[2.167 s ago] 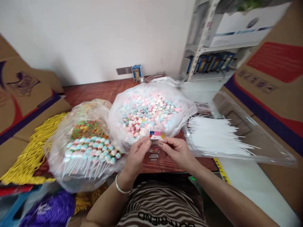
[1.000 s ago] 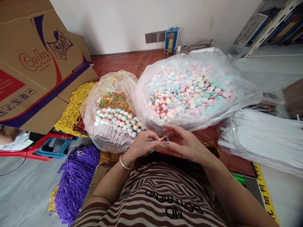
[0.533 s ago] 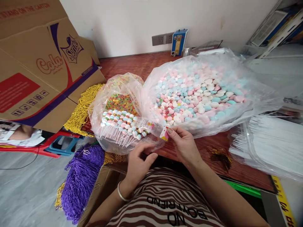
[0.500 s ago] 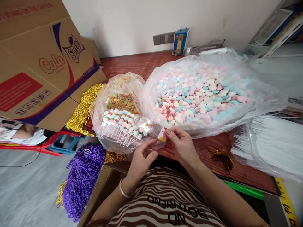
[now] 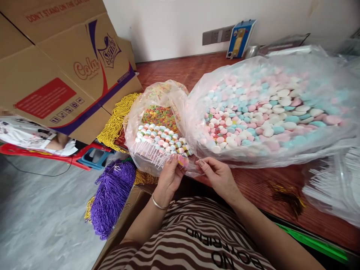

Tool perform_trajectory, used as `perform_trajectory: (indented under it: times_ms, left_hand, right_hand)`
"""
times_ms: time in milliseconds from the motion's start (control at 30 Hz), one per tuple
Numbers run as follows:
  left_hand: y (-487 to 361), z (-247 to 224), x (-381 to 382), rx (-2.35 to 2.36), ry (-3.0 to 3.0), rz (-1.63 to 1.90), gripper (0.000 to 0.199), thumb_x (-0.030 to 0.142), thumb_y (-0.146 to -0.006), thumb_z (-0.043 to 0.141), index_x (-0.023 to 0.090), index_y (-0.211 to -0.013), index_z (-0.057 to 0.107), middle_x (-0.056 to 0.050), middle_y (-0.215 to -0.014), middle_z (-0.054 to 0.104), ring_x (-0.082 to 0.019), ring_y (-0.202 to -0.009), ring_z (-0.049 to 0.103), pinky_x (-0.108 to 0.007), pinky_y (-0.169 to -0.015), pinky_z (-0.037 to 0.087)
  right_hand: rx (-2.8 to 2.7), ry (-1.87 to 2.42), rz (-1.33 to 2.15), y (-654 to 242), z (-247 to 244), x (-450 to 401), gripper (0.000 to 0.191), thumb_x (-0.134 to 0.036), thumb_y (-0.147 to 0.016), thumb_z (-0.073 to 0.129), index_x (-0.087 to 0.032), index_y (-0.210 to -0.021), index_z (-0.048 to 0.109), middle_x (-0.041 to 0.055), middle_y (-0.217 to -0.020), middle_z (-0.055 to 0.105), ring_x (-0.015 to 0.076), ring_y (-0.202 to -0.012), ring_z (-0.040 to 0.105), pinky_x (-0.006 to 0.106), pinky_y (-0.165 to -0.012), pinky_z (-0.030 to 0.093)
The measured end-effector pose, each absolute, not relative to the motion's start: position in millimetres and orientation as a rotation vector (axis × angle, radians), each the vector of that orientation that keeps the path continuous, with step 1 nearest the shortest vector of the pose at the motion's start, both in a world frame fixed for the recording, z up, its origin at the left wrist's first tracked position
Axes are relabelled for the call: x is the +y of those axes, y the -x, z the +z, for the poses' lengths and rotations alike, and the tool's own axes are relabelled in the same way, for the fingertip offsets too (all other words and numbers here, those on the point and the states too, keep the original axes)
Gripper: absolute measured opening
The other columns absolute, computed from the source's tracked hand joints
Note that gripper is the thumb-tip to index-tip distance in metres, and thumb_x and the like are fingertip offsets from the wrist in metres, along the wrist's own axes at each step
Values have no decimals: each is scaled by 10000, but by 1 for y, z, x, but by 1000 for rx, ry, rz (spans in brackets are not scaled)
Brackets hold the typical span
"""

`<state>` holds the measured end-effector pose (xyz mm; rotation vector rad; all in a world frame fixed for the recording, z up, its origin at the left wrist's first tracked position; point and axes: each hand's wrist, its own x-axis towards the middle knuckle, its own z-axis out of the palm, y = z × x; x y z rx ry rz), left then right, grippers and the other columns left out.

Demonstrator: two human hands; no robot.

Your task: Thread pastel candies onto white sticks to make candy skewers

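My left hand (image 5: 171, 178) pinches a small pink printed piece (image 5: 183, 161) with white and yellow on it; whether it is a card or a packet is unclear. My right hand (image 5: 218, 176) is just to its right, thumb and forefinger pressed together by the clear plastic edge; what they hold, if anything, cannot be made out. Just beyond my left hand, rows of pastel candy skewers on white sticks (image 5: 157, 140) lie on an open clear bag of small colourful candies (image 5: 154, 117). A larger clear bag of pink, white and blue round candies (image 5: 267, 116) lies to the right.
A printed cardboard carton (image 5: 64, 67) stands at the left, with gold bead strings (image 5: 118, 120) beside it. Purple bead strings (image 5: 114, 200) hang below. Gold twist ties (image 5: 289, 195) and a bag of white sticks (image 5: 332, 183) lie right. A blue device (image 5: 241, 39) stands by the wall.
The small pink printed piece has passed from my right hand to my left. My left fingers have closed on it, and my right hand is now slightly apart from it. The view has shifted.
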<state>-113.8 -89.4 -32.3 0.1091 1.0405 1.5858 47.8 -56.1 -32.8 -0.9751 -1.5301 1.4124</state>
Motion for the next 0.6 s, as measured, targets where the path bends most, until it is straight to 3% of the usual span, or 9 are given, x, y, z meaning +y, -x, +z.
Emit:
perform_trajectory:
  times_ms: [167,400,500,600]
  left_hand:
    - [127,-41,-96,1062,-48,1640,391,344,-686,916,179,-842,598,42,-734,627,-78,-597,569,-200,-544,472]
    - [188,-45,-127,1132,-38,1918,378,305,-813,840,177,-759,488,98,-594,443,-8,-405,292,-141,-383,233]
    - [207,-46,-140,1160,22,2036,344,290,-847,810,172,-781,494,97,-605,454,-2,-388,294,-134,-371,239]
    - [215,-47,-148,1175,41,2079,317,289,-855,803,166,-807,514,90,-622,486,0,-385,315,-130,-367,257]
  right_hand:
    - [-1904,957,1253,-34,-46,-60,263,-318,-981,522,-184,-829,690,4,-731,667,156,-673,586,261,-636,434]
    - [-2412,1088,838,7,-50,-46,202,-202,-995,505,-180,-992,706,93,-1026,705,211,-900,659,284,-751,458]
    - [-2492,1167,781,35,-45,-33,233,-214,-1005,487,-177,-1061,710,124,-1109,708,228,-932,665,292,-747,454]
    - [-2495,1145,869,65,-45,-24,247,-216,-994,495,-185,-1105,714,120,-1040,746,243,-914,675,302,-749,446]
